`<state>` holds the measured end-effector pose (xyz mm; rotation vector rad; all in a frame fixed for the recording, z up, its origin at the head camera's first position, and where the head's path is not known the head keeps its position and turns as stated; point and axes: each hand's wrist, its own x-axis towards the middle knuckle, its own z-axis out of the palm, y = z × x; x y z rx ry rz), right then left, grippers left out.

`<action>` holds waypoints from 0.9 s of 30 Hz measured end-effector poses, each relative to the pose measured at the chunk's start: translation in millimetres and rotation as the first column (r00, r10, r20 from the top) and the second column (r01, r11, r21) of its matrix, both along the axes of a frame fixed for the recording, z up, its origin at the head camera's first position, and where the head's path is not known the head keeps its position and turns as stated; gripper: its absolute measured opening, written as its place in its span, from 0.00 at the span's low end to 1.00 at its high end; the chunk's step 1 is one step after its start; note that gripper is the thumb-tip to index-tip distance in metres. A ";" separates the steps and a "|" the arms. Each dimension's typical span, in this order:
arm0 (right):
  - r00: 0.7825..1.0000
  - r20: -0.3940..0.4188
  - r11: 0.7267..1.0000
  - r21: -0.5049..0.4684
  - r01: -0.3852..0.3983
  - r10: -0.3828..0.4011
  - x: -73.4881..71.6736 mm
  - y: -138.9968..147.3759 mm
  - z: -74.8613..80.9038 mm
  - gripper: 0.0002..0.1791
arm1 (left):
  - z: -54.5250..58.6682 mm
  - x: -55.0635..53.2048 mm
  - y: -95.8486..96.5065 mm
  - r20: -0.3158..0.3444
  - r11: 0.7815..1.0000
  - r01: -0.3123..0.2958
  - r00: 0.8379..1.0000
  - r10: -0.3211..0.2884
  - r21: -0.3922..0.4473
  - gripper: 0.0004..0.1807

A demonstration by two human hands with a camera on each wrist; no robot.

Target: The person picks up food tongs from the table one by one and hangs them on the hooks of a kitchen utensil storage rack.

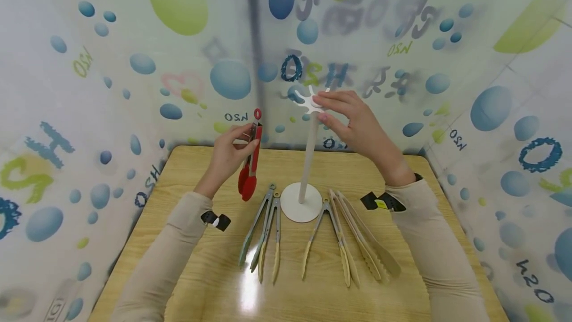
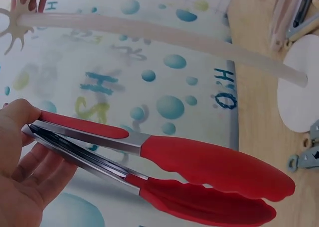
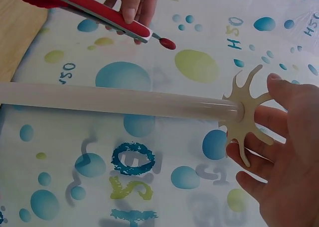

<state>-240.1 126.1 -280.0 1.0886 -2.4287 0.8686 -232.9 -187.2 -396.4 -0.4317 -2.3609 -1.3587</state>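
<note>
My left hand [image 1: 231, 155] pinches the upper part of red tongs [image 1: 250, 183], which hang tip-down above the table. In the left wrist view their red scalloped heads [image 2: 219, 167] stand slightly apart. My right hand [image 1: 357, 120] holds the hooked top [image 3: 244, 110] of a white stand between thumb and fingers. The stand's upright pole [image 1: 309, 158] rises from a round white base [image 1: 295, 212] on the table. The red tongs are to the left of the pole, apart from it. A red pull ring [image 3: 167, 43] shows at their upper end.
On the wooden table [image 1: 214, 282], green-tipped tongs [image 1: 256, 230] and beige-tipped tongs [image 1: 275, 237] lie left of the base's front. More beige-tipped tongs [image 1: 328, 232] and pinkish-beige tongs [image 1: 366, 242] lie to the right. A patterned curtain [image 1: 214, 24] surrounds the table's back and sides.
</note>
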 end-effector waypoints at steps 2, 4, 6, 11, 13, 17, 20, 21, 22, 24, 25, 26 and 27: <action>1.000 0.020 1.000 0.012 0.005 -0.005 1.2 -0.1 1.9 0.24 | 4.9 -0.1 4.6 -0.013 1.000 0.013 1.000 -0.012 0.018 0.24; 0.999 0.034 1.000 0.023 0.013 -0.014 2.0 -0.4 3.2 0.24 | 10.1 0.0 9.6 -0.023 0.999 0.029 0.999 -0.028 0.036 0.24; 0.999 0.047 0.999 0.033 0.025 -0.027 3.7 -0.9 5.1 0.25 | 15.5 0.6 14.8 -0.027 0.997 0.051 0.998 -0.049 0.055 0.25; 0.996 0.060 0.997 0.050 0.059 -0.062 7.6 -3.9 8.4 0.26 | 26.6 1.6 26.1 -0.035 0.992 0.096 0.995 -0.094 0.083 0.25; 0.995 0.056 0.996 0.051 0.074 -0.077 8.4 -5.5 8.3 0.26 | 29.9 1.5 29.9 -0.037 0.991 0.109 0.994 -0.106 0.083 0.25; 0.993 0.052 0.994 0.039 0.105 -0.107 12.9 -9.0 8.6 0.27 | 36.3 1.9 36.2 -0.041 0.987 0.138 0.990 -0.135 0.079 0.24; 0.991 0.048 0.991 0.035 0.127 -0.128 16.2 -11.5 8.4 0.27 | 40.2 2.3 39.6 -0.055 0.984 0.157 0.987 -0.153 0.079 0.24; 0.990 0.044 0.990 0.035 0.133 -0.135 17.0 -12.2 8.3 0.28 | 41.3 2.4 40.4 -0.062 0.984 0.162 0.986 -0.157 0.078 0.24; 0.990 0.037 0.990 0.035 0.137 -0.138 17.4 -12.8 7.7 0.28 | 42.3 2.6 41.1 -0.068 0.983 0.167 0.984 -0.162 0.078 0.24; 0.989 0.025 0.989 0.033 0.143 -0.144 17.6 -13.6 7.1 0.28 | 43.9 2.8 42.3 -0.081 0.981 0.178 0.982 -0.172 0.079 0.24; 0.989 0.019 0.989 0.032 0.144 -0.145 17.5 -13.8 6.7 0.28 | 44.8 3.2 42.8 -0.084 0.980 0.183 0.981 -0.176 0.079 0.24; 0.989 0.015 0.989 0.032 0.146 -0.146 17.3 -14.0 6.3 0.28 | 45.4 3.5 43.3 -0.086 0.979 0.188 0.980 -0.181 0.079 0.25; 0.989 0.011 0.989 0.030 0.146 -0.146 17.2 -14.0 6.1 0.28 | 45.9 3.5 43.9 -0.086 0.978 0.193 0.979 -0.186 0.078 0.25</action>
